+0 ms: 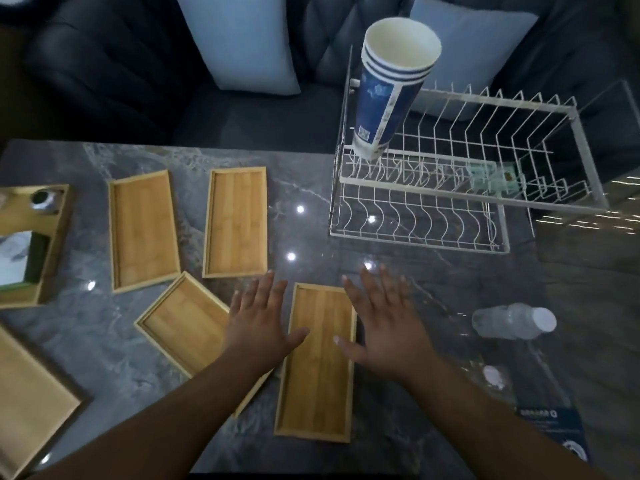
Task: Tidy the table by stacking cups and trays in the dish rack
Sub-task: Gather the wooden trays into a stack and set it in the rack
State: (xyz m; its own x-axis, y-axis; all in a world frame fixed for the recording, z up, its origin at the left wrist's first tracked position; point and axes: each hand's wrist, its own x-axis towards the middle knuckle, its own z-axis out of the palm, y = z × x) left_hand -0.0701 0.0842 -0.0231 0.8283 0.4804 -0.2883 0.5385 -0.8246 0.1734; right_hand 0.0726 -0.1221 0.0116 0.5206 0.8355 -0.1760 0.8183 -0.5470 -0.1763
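Several shallow bamboo trays lie on the dark marble table. The nearest tray (317, 372) lies lengthwise between my hands. My left hand (258, 320) hovers open at its left edge, partly over an angled tray (180, 322). My right hand (384, 323) is spread open at its right edge. Two more trays (143, 230) (237, 221) lie further back. A white wire dish rack (450, 202) stands at the back right. A stack of blue-and-white paper cups (388, 95) stands tilted in the rack's upper left corner.
A bamboo box (52, 251) with a dark item inside sits at the left edge. A larger bamboo tray (27, 407) lies at the near left. A clear plastic bottle (512, 322) lies on its side at the right. A dark sofa with pale cushions (242, 39) is behind the table.
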